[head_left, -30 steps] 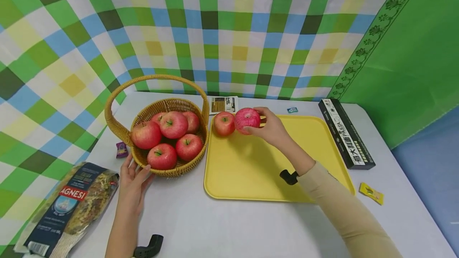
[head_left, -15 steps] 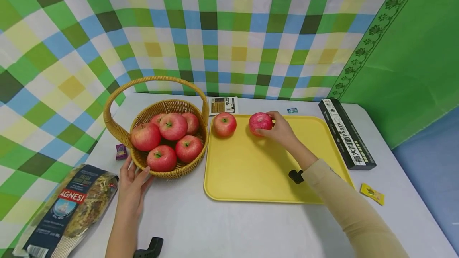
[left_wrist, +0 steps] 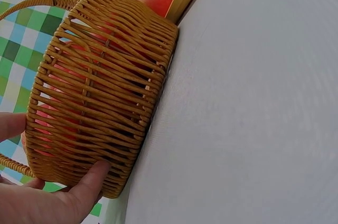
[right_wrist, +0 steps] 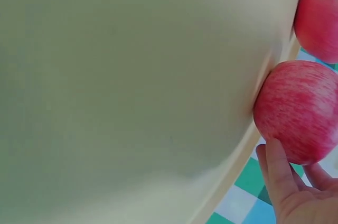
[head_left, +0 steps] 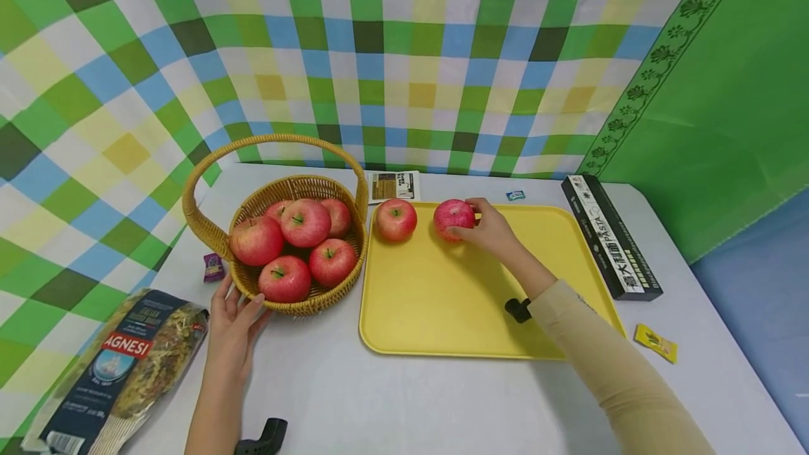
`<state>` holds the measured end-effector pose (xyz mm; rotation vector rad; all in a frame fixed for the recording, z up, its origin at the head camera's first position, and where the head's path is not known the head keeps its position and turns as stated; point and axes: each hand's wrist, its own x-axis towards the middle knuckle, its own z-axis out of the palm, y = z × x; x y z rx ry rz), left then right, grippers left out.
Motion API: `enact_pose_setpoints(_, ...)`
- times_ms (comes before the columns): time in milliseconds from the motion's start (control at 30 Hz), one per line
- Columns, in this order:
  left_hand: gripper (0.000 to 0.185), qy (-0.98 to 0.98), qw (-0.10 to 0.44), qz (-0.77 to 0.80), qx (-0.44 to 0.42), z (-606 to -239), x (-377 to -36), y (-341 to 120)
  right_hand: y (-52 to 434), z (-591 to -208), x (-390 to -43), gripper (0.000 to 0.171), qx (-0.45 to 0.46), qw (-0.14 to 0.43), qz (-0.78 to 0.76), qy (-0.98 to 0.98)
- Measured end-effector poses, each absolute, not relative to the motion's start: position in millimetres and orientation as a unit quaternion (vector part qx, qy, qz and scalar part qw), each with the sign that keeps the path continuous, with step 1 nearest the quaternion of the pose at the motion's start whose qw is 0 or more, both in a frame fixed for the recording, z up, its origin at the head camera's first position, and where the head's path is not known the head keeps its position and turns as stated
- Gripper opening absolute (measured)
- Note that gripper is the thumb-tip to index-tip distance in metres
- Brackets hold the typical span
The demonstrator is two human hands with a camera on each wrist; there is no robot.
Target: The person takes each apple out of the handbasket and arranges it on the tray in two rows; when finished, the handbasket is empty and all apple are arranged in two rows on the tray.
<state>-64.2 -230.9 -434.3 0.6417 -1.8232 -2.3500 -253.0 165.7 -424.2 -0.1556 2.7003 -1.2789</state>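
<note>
A red apple (head_left: 453,219) sits at the back of the yellow tray (head_left: 442,300). My right hand (head_left: 470,223) grips it from the right, fingers curled round it. In the right wrist view the apple (right_wrist: 301,110) rests on the tray (right_wrist: 132,76) with my fingers (right_wrist: 280,174) against its side. A second apple (head_left: 395,219) lies a little to the left at the tray's back left corner. A wicker basket (head_left: 303,300) holding several apples (head_left: 305,222) stands left of the tray. My left hand (head_left: 239,309) rests open against its near wall (left_wrist: 100,92), with the thumb (left_wrist: 87,182) touching the weave.
A bag of pasta (head_left: 120,364) lies at the front left. A long black pasta box (head_left: 609,234) lies right of the tray. Small packets are scattered around: purple (head_left: 213,267), yellow (head_left: 656,343), blue (head_left: 515,194). A card (head_left: 393,185) lies behind the tray.
My right hand carried the apple rightward away from the other apple, lowered it onto the tray, then shifted slightly left. The left hand and the basket stayed put.
</note>
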Motion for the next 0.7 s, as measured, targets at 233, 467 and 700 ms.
enact_pose_setpoints(233,0.077,-0.598,0.048,-0.772,0.21,-433.4,-64.1,-230.9,167.9,-409.7,-247.4,0.078,-0.066,0.083,-0.396,0.912)
enact_pose_setpoints(467,0.077,-0.596,0.047,-0.772,0.216,-432.0,-63.8,-230.8,167.3,-380.0,-235.7,0.077,-0.098,0.062,-0.384,0.916)
enact_pose_setpoints(700,0.078,-0.596,0.041,-0.772,0.216,-432.0,-63.6,-230.3,147.5,-360.1,-212.9,0.076,-0.125,0.008,-0.464,0.877)
